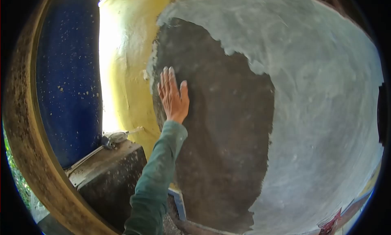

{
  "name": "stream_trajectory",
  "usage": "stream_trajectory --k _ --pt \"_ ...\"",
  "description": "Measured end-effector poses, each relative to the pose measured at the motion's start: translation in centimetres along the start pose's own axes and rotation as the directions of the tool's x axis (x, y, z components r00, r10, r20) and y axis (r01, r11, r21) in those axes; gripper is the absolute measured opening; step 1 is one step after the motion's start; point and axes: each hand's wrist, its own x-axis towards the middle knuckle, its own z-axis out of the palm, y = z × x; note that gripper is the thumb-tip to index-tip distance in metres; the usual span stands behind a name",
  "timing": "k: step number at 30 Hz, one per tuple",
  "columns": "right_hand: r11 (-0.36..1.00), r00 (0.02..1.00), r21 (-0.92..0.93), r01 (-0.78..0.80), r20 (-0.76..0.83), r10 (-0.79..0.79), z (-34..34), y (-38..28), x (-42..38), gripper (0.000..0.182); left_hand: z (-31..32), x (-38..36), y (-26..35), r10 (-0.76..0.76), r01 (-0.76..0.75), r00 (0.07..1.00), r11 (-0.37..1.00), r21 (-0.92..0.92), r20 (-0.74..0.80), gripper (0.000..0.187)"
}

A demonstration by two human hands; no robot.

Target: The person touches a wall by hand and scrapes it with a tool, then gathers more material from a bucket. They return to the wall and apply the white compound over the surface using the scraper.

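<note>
My left hand (pixel 174 97), in a green sleeve (pixel 157 174), is raised toward the wall with its back facing me. The fingers point up, close together, and the thumb stands apart on the right. The palm is hidden and appears to lie flat on the upper left part of a dark, rough-looking patch (pixel 228 125). Smooth light-grey plaster (pixel 321 92) surrounds this patch along its ragged top and right edges. My right hand is out of view.
Left of the patch is a yellow wall (pixel 140 60). A blue panel (pixel 69 76) stands in a worn wooden frame (pixel 28 109). Below it, a dark speckled block (pixel 114 174) bears a cable and small fitting (pixel 116 138). Something red (pixel 332 223) lies low right.
</note>
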Motion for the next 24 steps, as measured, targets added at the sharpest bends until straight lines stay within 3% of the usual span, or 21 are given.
stream_trajectory --k 1,2,4,7,9,11,15,17,18,19,20,22,24 --pt "0.992 0.992 -0.078 0.102 -0.068 -0.108 1.5 0.0 0.4 0.043 0.6 2.6 -1.0 0.074 -0.075 0.997 0.996 0.042 0.026 0.066" --pt "0.770 0.980 0.620 -0.150 -0.012 0.200 6.0 -4.5 -0.5 0.031 1.2 4.9 -1.7 0.078 -0.078 0.997 0.996 0.037 0.006 0.066" --pt "0.786 0.988 0.603 -0.135 0.026 0.149 9.6 -6.7 -0.8 0.031 2.1 8.1 -2.7 0.238 -0.240 0.968 0.970 0.032 0.075 0.066" --pt "0.800 0.989 0.582 -0.146 0.117 0.096 12.1 -7.9 0.2 0.034 2.7 10.2 -5.0 0.246 -0.247 0.968 0.969 0.027 0.042 0.065" --pt "0.801 0.984 0.578 -0.154 0.164 0.070 13.1 -8.9 1.7 0.037 3.2 11.4 -6.1 0.181 -0.181 0.983 0.983 0.012 0.016 0.066" --pt "0.824 0.985 0.547 -0.148 0.156 0.073 14.5 -10.8 3.8 0.042 3.3 13.3 -6.8 -0.022 0.022 1.000 0.999 0.023 0.002 0.069" --pt "0.846 0.990 0.518 -0.128 0.117 0.078 17.9 -14.5 7.1 0.049 4.3 16.8 -5.7 -0.143 0.144 0.990 0.988 0.063 -0.014 0.075" --pt "0.956 0.986 0.258 0.137 0.055 -0.156 20.3 -16.3 8.8 0.065 4.6 17.3 -5.9 -0.126 0.128 0.991 0.990 0.065 -0.043 0.076" --pt "0.957 0.960 0.113 0.268 0.053 -0.275 21.6 -17.6 9.9 0.074 4.4 17.4 -6.4 -0.034 0.035 0.999 0.998 0.050 -0.039 0.074" --pt "0.942 0.968 0.269 0.199 0.096 -0.232 23.3 -19.2 11.1 0.075 4.2 17.7 -6.7 0.062 -0.061 0.997 0.997 0.037 -0.040 0.073" --pt "0.902 0.970 0.417 0.116 0.148 -0.193 25.1 -21.3 12.4 0.077 3.8 17.8 -6.6 0.060 -0.058 0.997 0.998 0.034 -0.047 0.073" --pt "0.899 0.972 0.410 0.153 0.103 -0.212 31.3 -27.6 10.0 0.056 2.7 17.3 -6.8 0.246 -0.249 0.968 0.966 0.068 0.043 0.069" --pt "0.874 0.892 0.431 0.222 0.273 -0.361 34.4 -29.7 11.6 0.056 2.9 16.0 -7.2 0.229 -0.230 0.973 0.971 0.069 0.024 0.067"
